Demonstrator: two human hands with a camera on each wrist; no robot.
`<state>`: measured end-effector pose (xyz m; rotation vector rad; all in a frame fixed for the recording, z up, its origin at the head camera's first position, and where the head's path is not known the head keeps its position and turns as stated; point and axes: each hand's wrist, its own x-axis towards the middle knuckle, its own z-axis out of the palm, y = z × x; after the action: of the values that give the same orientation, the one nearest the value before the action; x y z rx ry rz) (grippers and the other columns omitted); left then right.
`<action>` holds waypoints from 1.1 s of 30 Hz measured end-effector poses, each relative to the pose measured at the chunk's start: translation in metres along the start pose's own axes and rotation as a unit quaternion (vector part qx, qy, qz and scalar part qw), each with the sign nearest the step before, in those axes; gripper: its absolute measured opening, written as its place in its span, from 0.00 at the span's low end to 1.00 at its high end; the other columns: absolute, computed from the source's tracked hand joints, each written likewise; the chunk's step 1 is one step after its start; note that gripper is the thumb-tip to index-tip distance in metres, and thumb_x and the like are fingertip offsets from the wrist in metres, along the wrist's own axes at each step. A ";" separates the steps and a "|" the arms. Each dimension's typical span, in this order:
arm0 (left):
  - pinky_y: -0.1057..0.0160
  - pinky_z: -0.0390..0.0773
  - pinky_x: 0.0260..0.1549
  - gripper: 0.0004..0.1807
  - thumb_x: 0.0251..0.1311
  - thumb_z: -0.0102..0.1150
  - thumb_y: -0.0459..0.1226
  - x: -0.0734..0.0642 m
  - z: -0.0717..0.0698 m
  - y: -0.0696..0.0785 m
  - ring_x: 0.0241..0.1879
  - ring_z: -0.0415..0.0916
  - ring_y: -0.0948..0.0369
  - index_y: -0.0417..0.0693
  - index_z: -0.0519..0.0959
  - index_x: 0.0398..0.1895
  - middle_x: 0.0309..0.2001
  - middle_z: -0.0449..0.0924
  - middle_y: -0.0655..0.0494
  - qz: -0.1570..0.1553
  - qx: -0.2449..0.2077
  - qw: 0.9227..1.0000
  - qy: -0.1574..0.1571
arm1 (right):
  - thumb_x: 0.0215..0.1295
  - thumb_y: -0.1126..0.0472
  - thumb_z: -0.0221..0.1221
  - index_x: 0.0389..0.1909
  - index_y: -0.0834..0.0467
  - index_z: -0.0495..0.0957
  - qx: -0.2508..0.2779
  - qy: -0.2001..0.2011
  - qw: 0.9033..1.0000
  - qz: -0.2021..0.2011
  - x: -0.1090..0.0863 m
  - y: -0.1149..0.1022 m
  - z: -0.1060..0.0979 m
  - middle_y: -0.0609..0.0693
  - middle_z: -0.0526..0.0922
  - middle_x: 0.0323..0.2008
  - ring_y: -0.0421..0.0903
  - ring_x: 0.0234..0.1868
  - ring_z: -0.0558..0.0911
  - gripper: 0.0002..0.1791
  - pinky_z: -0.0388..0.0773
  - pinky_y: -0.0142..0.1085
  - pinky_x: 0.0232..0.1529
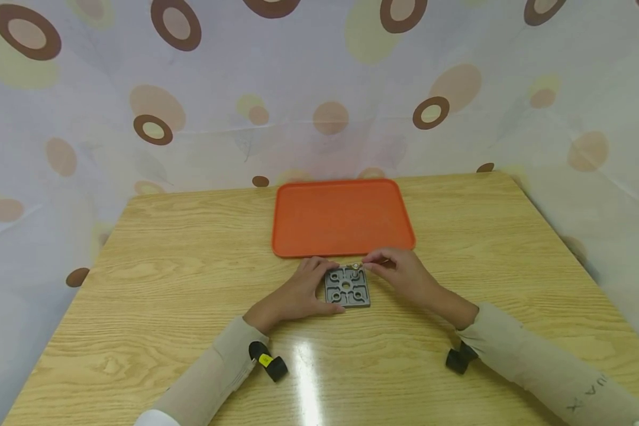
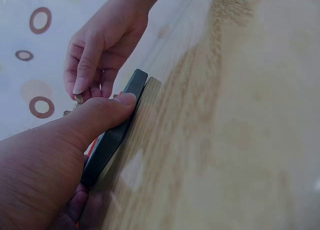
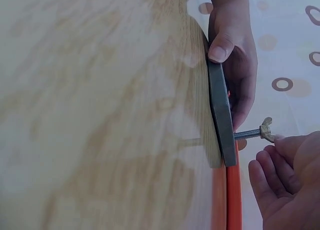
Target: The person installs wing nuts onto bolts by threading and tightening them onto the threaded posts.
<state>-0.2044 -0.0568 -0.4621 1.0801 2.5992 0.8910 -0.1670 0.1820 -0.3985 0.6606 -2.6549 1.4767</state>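
Plate: matt metal. Bolt: threaded metal. Wing nut: brassy metal. Tabletop: glossy wood-grain. Tray: smooth, plastic-looking.

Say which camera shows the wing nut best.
The right wrist view: the wing nut is large, side-on on a threaded shaft, the right hand touching it. The head view shows it small, from above, at the far right corner of the plate. The left wrist view shows only a bit, behind the left hand.
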 end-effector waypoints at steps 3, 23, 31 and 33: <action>0.59 0.62 0.54 0.48 0.44 0.63 0.63 0.000 0.000 0.001 0.55 0.53 0.62 0.53 0.60 0.66 0.57 0.59 0.60 0.000 -0.002 1.000 -0.001 | 0.62 0.70 0.57 0.38 0.68 0.79 0.004 -0.005 1.000 0.006 -0.001 -0.001 0.000 0.60 0.82 0.37 0.54 0.39 0.80 0.07 0.76 0.41 0.42; 0.58 0.62 0.54 0.48 0.43 0.63 0.64 0.000 0.000 0.000 0.55 0.54 0.62 0.54 0.60 0.66 0.56 0.59 0.61 -0.001 0.000 1.000 0.000 | 0.61 0.68 0.59 0.43 0.69 0.77 0.021 -0.024 0.999 0.015 0.001 -0.001 0.002 0.59 0.81 0.41 0.52 0.43 0.79 0.11 0.75 0.44 0.44; 0.57 0.62 0.54 0.48 0.44 0.62 0.64 0.000 0.000 0.001 0.56 0.54 0.61 0.53 0.60 0.66 0.57 0.59 0.60 -0.001 0.000 1.000 0.000 | 0.61 0.68 0.59 0.49 0.72 0.74 0.018 -0.035 0.999 0.014 0.002 -0.001 0.003 0.63 0.79 0.46 0.55 0.45 0.79 0.17 0.74 0.45 0.46; 0.57 0.62 0.54 0.48 0.44 0.63 0.64 0.000 0.000 0.001 0.56 0.54 0.62 0.53 0.60 0.67 0.57 0.60 0.60 -0.002 0.000 1.000 0.000 | 0.61 0.68 0.59 0.49 0.72 0.74 0.021 -0.037 0.999 0.012 0.002 -0.001 0.004 0.64 0.78 0.46 0.56 0.45 0.79 0.17 0.74 0.45 0.46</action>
<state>-0.2039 -0.0564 -0.4612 1.0753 2.5999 0.8904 -0.1680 0.1777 -0.3993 0.7014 -2.7018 1.5485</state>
